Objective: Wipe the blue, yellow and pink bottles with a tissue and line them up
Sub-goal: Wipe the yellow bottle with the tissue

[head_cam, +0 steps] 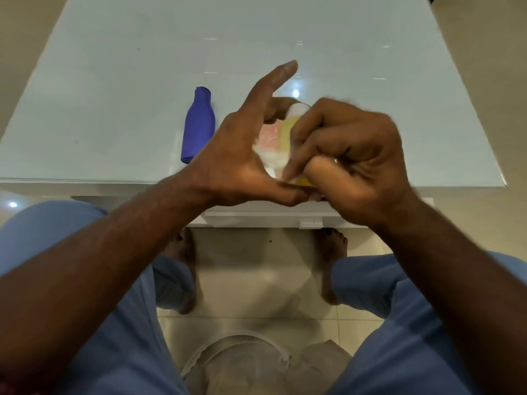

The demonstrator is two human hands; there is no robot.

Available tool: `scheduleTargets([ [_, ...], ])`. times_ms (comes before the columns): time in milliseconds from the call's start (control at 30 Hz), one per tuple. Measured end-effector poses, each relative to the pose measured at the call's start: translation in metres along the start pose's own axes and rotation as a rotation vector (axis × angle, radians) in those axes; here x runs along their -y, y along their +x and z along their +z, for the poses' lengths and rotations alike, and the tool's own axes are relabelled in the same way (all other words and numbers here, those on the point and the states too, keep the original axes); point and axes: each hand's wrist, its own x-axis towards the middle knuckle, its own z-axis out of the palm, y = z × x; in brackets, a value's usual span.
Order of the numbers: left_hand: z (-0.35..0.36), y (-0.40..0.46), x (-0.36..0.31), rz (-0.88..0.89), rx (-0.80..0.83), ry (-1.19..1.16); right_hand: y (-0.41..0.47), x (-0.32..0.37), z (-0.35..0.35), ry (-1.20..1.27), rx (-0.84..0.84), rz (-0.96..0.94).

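The blue bottle stands on the white glass table, left of my hands. Above the table's near edge, my left hand holds the yellow bottle with the white cap. Its thumb is at the bottle's base, its fingers are behind the top, and its index finger sticks out straight. My right hand is curled over the bottle's right side and presses a white tissue against it; the fingers are blurred. A pink patch shows in the gap between my hands, probably the pink bottle; most of it is hidden.
The table's front edge runs just under my hands, with a white drawer ledge below it. My knees in blue trousers, bare feet and a tiled floor fill the lower view. A round white stool rim lies between my legs.
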Motion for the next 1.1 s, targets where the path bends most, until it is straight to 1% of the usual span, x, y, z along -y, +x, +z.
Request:
scheduleTargets([
  [67, -0.003, 0.0, -0.001, 0.011, -0.021, -0.005, 0.0, 0.005, 0.0, 0.008, 0.069, -0.058],
  [100, -0.004, 0.001, -0.003, 0.025, -0.03, -0.002, 0.001, 0.004, -0.001, 0.009, 0.067, -0.066],
  [167, -0.004, 0.003, -0.005, 0.059, -0.025, 0.014, 0.003, 0.001, -0.004, -0.012, 0.003, -0.053],
  [300, 0.0, 0.001, -0.01, 0.095, 0.02, 0.025, 0.007, -0.01, -0.014, -0.108, -0.192, 0.041],
  [367, 0.002, 0.0, -0.011, 0.087, 0.025, 0.023, 0.006, -0.012, -0.015, -0.159, -0.221, 0.067],
  [433, 0.003, 0.001, -0.01, 0.055, 0.025, 0.018, 0.004, -0.01, -0.011, -0.126, -0.193, 0.065],
  [567, 0.001, 0.0, -0.006, 0.01, 0.004, 0.003, 0.002, -0.003, -0.005, -0.007, -0.043, -0.012],
  [633, 0.002, -0.001, -0.006, -0.005, -0.032, 0.003, 0.002, 0.002, -0.004, 0.028, 0.003, -0.047],
  [667, 0.002, 0.0, -0.007, -0.001, -0.062, 0.002, 0.004, 0.003, -0.004, 0.057, -0.014, -0.047],
  [700, 0.002, 0.0, -0.008, 0.005, -0.095, -0.007, 0.005, 0.002, -0.006, 0.097, -0.074, -0.027],
  [767, 0.003, 0.003, -0.009, 0.012, -0.157, -0.073, 0.01, -0.004, -0.014, 0.239, -0.311, 0.108],
  [833, 0.002, 0.002, -0.012, 0.024, -0.196, -0.152, 0.013, -0.013, -0.023, 0.513, -0.61, 0.368],
  [867, 0.003, 0.001, -0.014, 0.033, -0.198, -0.172, 0.014, -0.017, -0.027, 0.664, -0.718, 0.509],
  [900, 0.004, 0.0, -0.015, 0.042, -0.19, -0.182, 0.014, -0.02, -0.028, 0.805, -0.769, 0.619],
  [933, 0.005, 0.0, -0.015, 0.045, -0.177, -0.182, 0.012, -0.021, -0.028, 0.903, -0.772, 0.688],
  [967, 0.007, 0.0, -0.016, 0.042, -0.161, -0.174, 0.011, -0.022, -0.025, 0.952, -0.742, 0.725],
  [1033, 0.009, 0.001, -0.015, 0.031, -0.136, -0.133, 0.011, -0.019, -0.017, 0.959, -0.653, 0.742],
  [1100, 0.01, 0.001, -0.014, 0.022, -0.108, -0.074, 0.013, -0.014, -0.009, 0.905, -0.591, 0.731],
])
